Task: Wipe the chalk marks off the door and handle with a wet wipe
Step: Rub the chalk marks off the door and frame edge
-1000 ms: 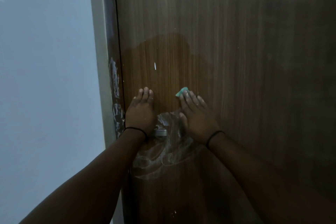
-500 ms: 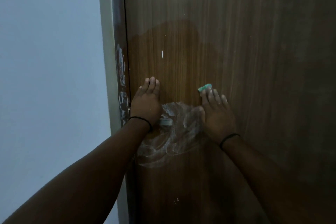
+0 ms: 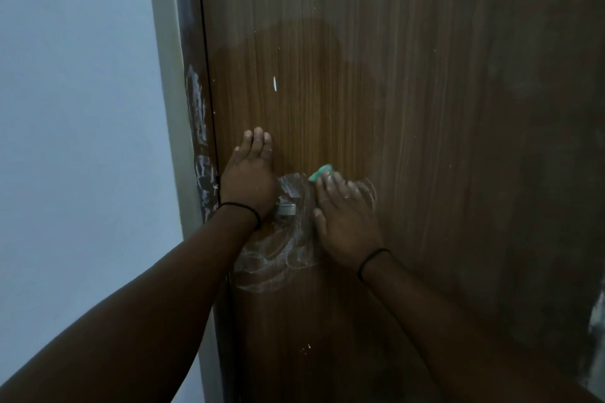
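A brown wooden door [image 3: 409,108] fills the view. White chalk marks [image 3: 278,252] swirl around and below a small metal handle [image 3: 285,209]. My left hand [image 3: 249,180] lies flat on the door just left of the handle, fingers straight and pointing up. My right hand [image 3: 345,216] presses a green wet wipe [image 3: 320,172] flat against the door to the right of the handle, over the chalk; only the wipe's tip shows past the fingertips. A darker damp patch spreads on the wood above both hands.
The door frame [image 3: 196,127] on the left carries more chalk smears beside the door edge. A pale blue-grey wall [image 3: 75,141] lies left of the frame. A small white fleck [image 3: 274,83] sits on the door above my left hand.
My right hand with the wipe has slid back left toward the handle, after swinging right half a second ago. My left hand has stayed flat beside the handle.
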The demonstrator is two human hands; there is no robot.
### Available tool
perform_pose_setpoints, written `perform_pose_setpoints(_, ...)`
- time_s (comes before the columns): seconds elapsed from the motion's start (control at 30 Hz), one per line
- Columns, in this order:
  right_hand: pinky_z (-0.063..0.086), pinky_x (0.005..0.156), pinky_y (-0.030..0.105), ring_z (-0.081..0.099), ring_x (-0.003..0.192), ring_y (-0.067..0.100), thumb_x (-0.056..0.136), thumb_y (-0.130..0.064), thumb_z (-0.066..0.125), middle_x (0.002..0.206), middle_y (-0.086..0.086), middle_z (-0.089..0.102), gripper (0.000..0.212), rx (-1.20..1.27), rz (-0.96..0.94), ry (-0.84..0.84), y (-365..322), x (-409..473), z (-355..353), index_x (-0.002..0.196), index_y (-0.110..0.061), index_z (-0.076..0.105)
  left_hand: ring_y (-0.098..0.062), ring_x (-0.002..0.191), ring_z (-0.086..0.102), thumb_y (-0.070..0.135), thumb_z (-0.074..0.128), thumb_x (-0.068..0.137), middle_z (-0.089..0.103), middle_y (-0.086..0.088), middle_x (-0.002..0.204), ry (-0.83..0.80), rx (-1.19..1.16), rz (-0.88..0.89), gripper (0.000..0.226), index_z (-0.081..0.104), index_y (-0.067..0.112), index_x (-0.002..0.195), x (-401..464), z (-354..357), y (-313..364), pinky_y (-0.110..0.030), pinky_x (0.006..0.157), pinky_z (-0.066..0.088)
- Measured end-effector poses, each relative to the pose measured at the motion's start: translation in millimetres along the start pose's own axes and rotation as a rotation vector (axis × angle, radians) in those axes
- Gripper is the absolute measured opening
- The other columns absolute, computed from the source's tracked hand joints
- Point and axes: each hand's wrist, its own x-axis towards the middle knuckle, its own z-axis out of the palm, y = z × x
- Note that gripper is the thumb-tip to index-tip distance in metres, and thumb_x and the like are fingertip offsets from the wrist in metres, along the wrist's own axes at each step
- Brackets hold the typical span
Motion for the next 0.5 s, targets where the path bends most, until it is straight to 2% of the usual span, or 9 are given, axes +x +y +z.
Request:
perform_pose_setpoints(0.07,0.01,0.123,0.041,0.004,0.151,0.017,0.103,-0.039,0.018,0.163,0.006,0.013,0.057,-0.031,-0.044,-0.057,11.5,-17.8,1.3,0.154,-0.013,0.017,-0.027,0.15,0.006,0.016,0.038,0.096,0.011,-0.011,0.162,0.0,0.0,0.011,0.063,0.014,0.007,0.153,-0.1,-1.8,-1.6,-0.04,0.12,0.013)
perform_pose_setpoints(0.17,0.008,0.123,0.041,0.005,0.151,0.021,0.103,-0.034,0.022,0.163,0.008,0.012,0.057,-0.032,0.141,0.007,39.5,-20.2,-4.2,0.155,-0.012,0.015,-0.026,0.15,0.005,0.016,0.037,0.096,0.011,-0.011,0.162,-0.01,0.008,0.022,0.062,0.014,0.007,0.153,-0.4,-3.4,-2.3,-0.039,0.121,0.012)
perform_pose_setpoints(0.23,0.007,0.123,0.041,0.005,0.151,0.022,0.103,-0.034,0.024,0.163,0.01,0.01,0.058,0.001,0.201,0.049,40.0,-4.7,-8.9,0.155,-0.01,0.014,-0.027,0.15,0.004,0.018,0.038,0.098,0.01,-0.012,0.162,-0.019,0.008,0.01,0.062,0.013,0.007,0.153,-0.5,-2.1,-0.3,-0.039,0.121,0.012)
perform_pose_setpoints(0.3,0.006,0.123,0.04,0.002,0.151,0.021,0.103,-0.036,0.022,0.163,0.01,0.008,0.059,0.026,0.141,0.037,26.3,2.1,-8.5,0.155,-0.01,0.013,-0.027,0.15,0.004,0.022,0.04,0.099,0.009,-0.012,0.162,-0.022,-0.006,-0.006,0.063,0.012,0.006,0.153,-0.6,-0.5,2.8,-0.04,0.121,0.011)
perform_pose_setpoints(0.4,0.005,0.123,0.039,0.001,0.151,0.017,0.103,-0.039,0.019,0.163,0.006,0.009,0.058,-0.017,-0.009,-0.068,22.7,-18.6,-2.2,0.155,-0.013,0.015,-0.028,0.149,0.006,0.021,0.041,0.098,0.012,-0.013,0.161,-0.014,-0.018,-0.004,0.063,0.014,0.005,0.153,-0.6,-1.4,3.0,-0.04,0.121,0.012)
perform_pose_setpoints(0.5,0.008,0.123,0.04,0.004,0.151,0.019,0.103,-0.037,0.024,0.163,0.005,0.012,0.057,-0.045,0.091,-0.051,48.5,-34.3,-3.7,0.155,-0.014,0.015,-0.027,0.15,0.006,0.019,0.038,0.098,0.011,-0.012,0.162,-0.02,-0.003,0.007,0.062,0.014,0.006,0.153,-0.9,-3.2,0.9,-0.04,0.121,0.012)
